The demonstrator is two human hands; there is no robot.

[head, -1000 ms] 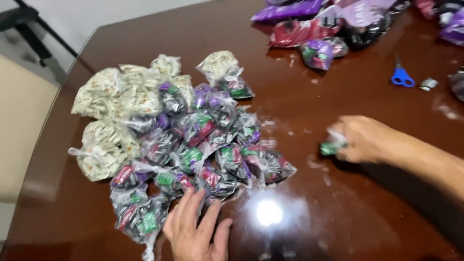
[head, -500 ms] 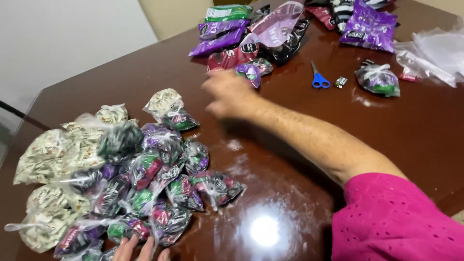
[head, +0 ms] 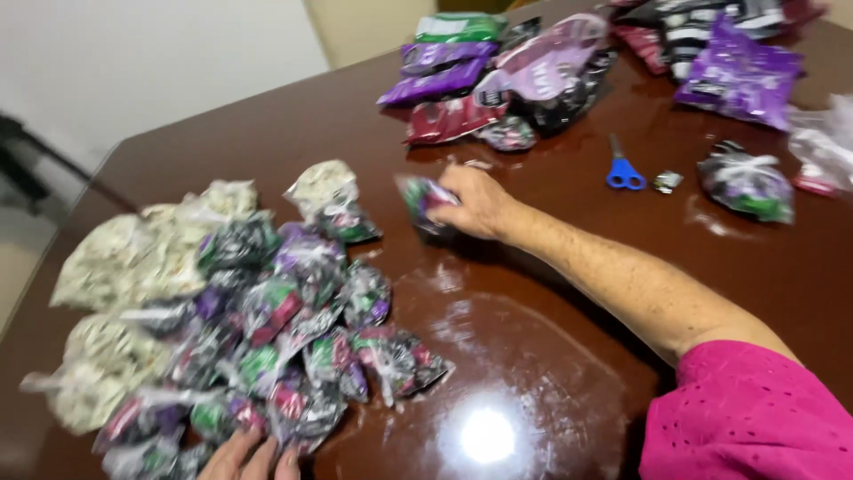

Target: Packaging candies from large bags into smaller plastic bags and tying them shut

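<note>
Clear candy bag in right hand

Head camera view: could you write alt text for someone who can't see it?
A person's right hand grips a small clear candy bag above a dark wooden table. Their left hand rests on a pile of similar bags; blue scissors lie beyond.

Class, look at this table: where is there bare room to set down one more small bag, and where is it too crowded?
The widest bare patch of the table lies between the pile of small tied bags and the right forearm. Another runs behind the pile, toward the far left edge. A smaller gap sits between the right hand and the blue scissors. The far side is crowded with large packets.
</note>
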